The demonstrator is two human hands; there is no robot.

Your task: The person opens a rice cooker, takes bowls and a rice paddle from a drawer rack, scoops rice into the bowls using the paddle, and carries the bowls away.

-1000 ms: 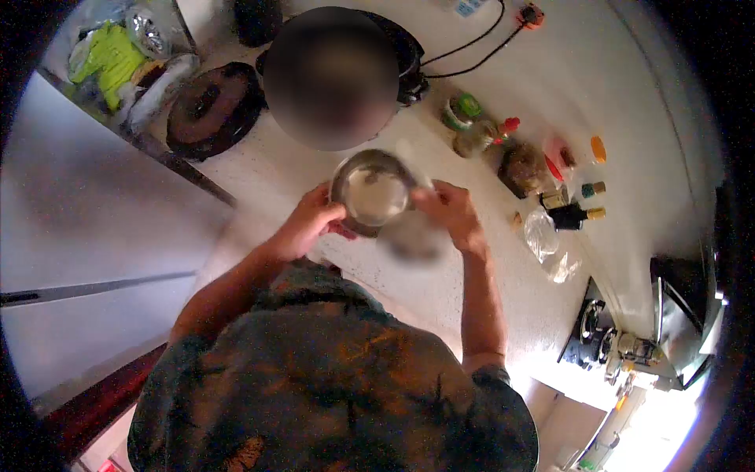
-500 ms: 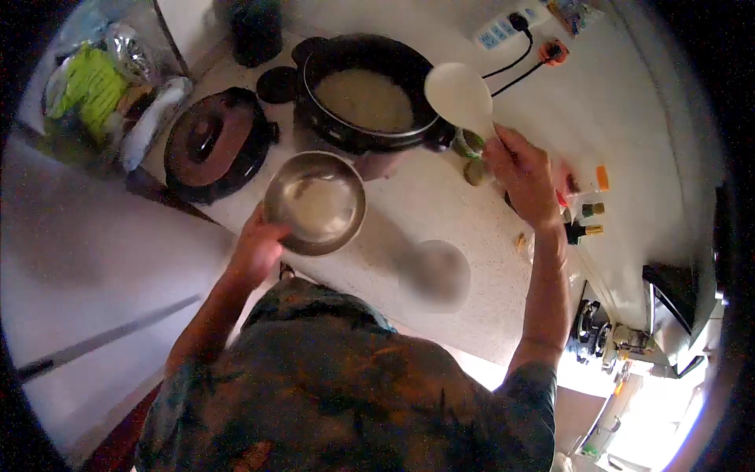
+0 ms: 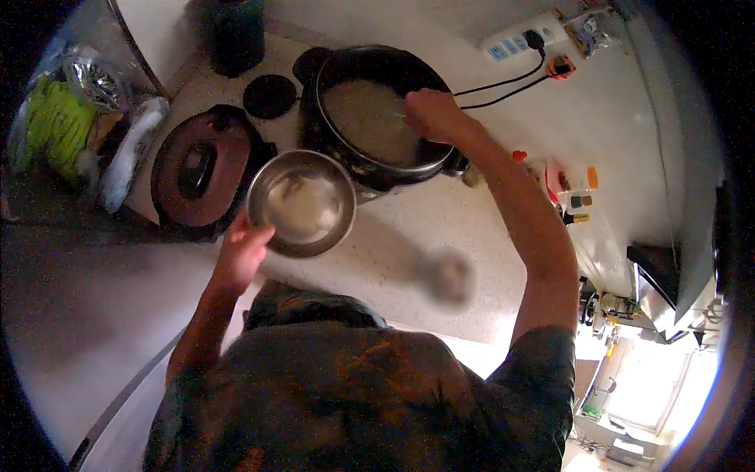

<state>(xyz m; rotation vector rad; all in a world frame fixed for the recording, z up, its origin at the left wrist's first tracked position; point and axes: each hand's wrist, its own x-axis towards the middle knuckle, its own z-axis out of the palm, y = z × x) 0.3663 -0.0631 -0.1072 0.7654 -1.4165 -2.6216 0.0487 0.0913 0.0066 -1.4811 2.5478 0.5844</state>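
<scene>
My left hand (image 3: 245,250) grips the lower left rim of a shiny metal bowl (image 3: 303,204), tilted so its inside shows. The black electric pot (image 3: 387,175) stands open behind the bowl, with pale, cloudy contents (image 3: 366,118) in it. Over the pot's right side is my right hand (image 3: 436,116), its fingers closed round the handle of the white ladle, whose head is hidden inside the pot.
Left of the pot lies its dark oval lid (image 3: 203,169), near a black round object (image 3: 270,96). Bags with a green item (image 3: 59,126) are at the far left. Cables run to a power strip (image 3: 523,39). Bottles and jars (image 3: 578,201) stand along the wall at right.
My right hand has brought the white ladle from beside the pot down into it. My left hand and the bowl have shifted slightly left in view.
</scene>
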